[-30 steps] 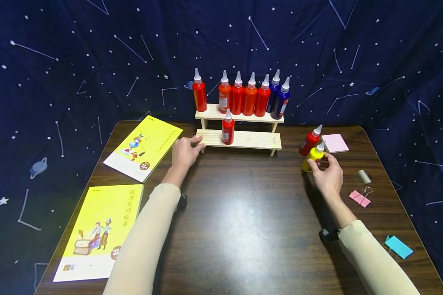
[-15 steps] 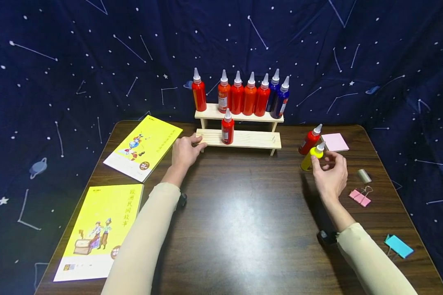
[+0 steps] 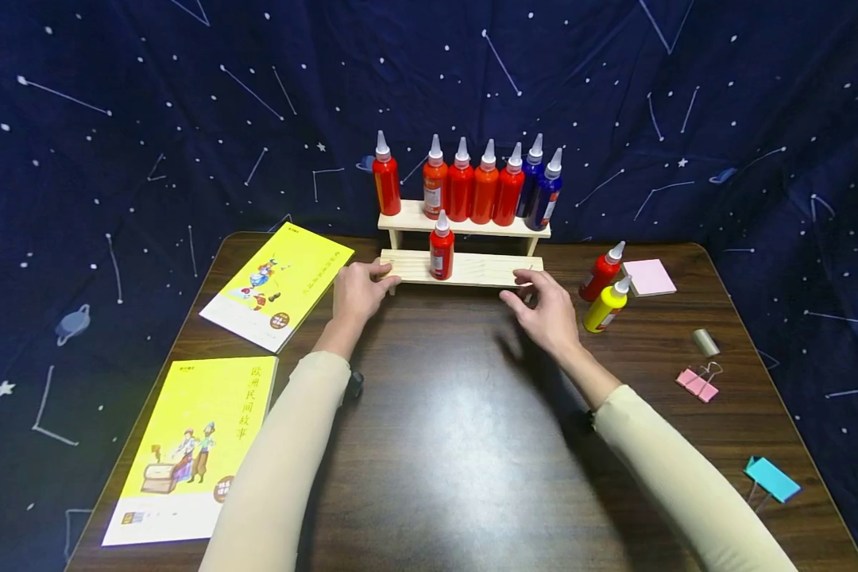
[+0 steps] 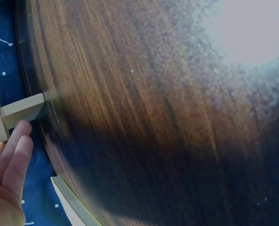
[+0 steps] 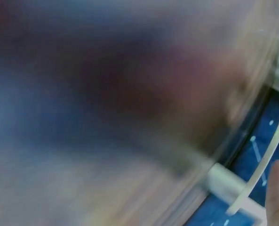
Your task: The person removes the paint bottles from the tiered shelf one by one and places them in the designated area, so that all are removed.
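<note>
Your left hand (image 3: 357,295) is at the left end of the lower wooden shelf (image 3: 482,272), thumb and fingers clamped on the end of its board. Your right hand (image 3: 546,314) is at the right end of the same shelf, thumb and forefinger apart at its near edge; you cannot tell whether the fingertips touch the wood, as the right wrist view is mostly blurred.

On that shelf, left of its middle, stands a red bottle (image 3: 442,256). Behind it, the upper shelf (image 3: 412,210) carries a lone red bottle at its left end (image 3: 386,187), then four red and orange-red bottles (image 3: 485,195) close together, and two dark blue bottles (image 3: 543,203) at the right end.

To the right of your right hand, a yellow bottle (image 3: 604,310) stands on the table (image 3: 457,453), just nearer than another red bottle (image 3: 598,278). A pink note pad (image 3: 651,277) lies farther right, with a pink clip (image 3: 697,384) nearer you. Two yellow-covered books (image 3: 214,405) lie on the left.
</note>
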### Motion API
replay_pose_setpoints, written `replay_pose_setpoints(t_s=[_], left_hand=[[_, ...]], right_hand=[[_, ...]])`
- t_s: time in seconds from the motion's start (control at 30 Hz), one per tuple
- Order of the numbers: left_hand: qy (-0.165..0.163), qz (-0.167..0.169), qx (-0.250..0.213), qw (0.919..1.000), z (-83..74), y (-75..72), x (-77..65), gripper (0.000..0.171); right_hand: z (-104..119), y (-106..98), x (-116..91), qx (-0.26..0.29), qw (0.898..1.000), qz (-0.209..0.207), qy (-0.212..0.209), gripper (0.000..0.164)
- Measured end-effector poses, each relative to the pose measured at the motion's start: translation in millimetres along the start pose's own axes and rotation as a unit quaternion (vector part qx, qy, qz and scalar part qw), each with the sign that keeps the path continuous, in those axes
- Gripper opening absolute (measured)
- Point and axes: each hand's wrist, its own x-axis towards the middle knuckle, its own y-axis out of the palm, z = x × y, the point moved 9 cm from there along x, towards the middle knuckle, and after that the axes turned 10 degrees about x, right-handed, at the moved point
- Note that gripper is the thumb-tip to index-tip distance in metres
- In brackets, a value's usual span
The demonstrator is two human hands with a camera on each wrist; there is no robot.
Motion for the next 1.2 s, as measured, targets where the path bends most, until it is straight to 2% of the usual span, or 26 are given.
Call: replay_pose_setpoints(t_s=[0.1, 0.23, 0.43, 0.57, 0.73, 0.9, 1.07, 1.2], left_hand=[[0.001, -0.004, -0.001, 1.0, -0.5, -0.1, 0.6, 0.039], [-0.005, -0.002, -0.004, 1.0, 0.4, 1.2, 1.2, 0.039], [-0.015, 0.005, -0.014, 0.9998, 0.9, 3.7, 2.2, 0.043], [-0.028, 0.012, -0.017, 0.9994, 2.5, 3.8, 1.0, 0.054], [-0.031, 0.013, -0.006, 0.9994, 4.7, 3.7, 1.2, 0.054], [-0.023, 0.008, -0.002, 0.9997, 5.0, 3.5, 1.7, 0.052], [-0.025, 0.007, -0.002, 0.9997, 6.5, 2.3, 0.7, 0.052], [-0.023, 0.012, 0.004, 0.9997, 6.5, 2.1, 0.3, 0.052]], right_hand=[[6, 29, 19, 0.031, 0.998, 0.039, 0.026, 0.049], [17, 59, 40, 0.064, 0.994, 0.059, 0.059, 0.059], [29, 85, 60, 0.051, 0.992, 0.067, 0.098, 0.067], [31, 94, 64, 0.044, 0.989, 0.068, 0.122, 0.061], [30, 98, 66, 0.035, 0.99, 0.061, 0.125, 0.048], [27, 94, 62, 0.031, 0.99, 0.047, 0.132, 0.047], [23, 80, 52, 0.039, 0.989, 0.026, 0.138, 0.048], [19, 59, 41, 0.031, 0.99, 0.003, 0.139, 0.05]])
